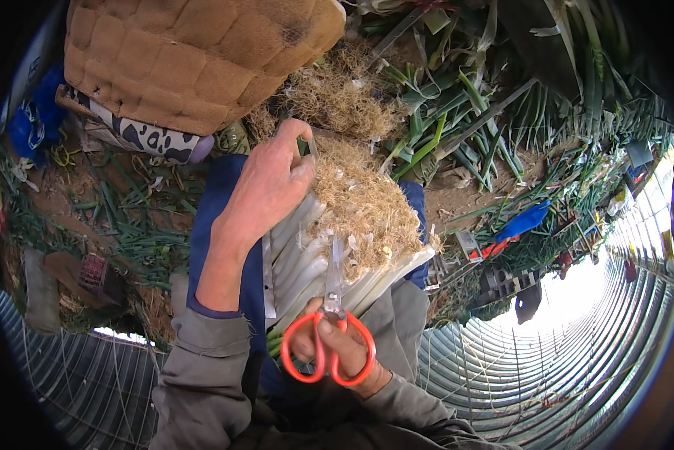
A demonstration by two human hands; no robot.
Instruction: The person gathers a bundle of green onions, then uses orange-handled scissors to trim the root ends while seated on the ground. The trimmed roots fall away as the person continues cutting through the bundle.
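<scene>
A bundle of scallions or leeks lies across my lap, its white stalks (300,247) toward me and a dense mat of tan roots (365,208) on top. My right hand (345,349) grips scissors with orange-red handles (368,365); their metal blades (333,270) look closed and point away from me over the stalks and roots. My left hand (272,174) hovers at the left edge of the roots, its thumb and fingers curled toward each other. A thin pale strip seems to show by its fingertips, but whether the hand holds it is unclear.
A brown quilted cushion (190,56) on a cow-print base (151,132) stands at upper left. Trimmed roots (342,98) and green leaves (460,124) litter the soil ahead. Blue plastic (522,222) lies to the right. A metal strip (268,275) runs beside the bundle.
</scene>
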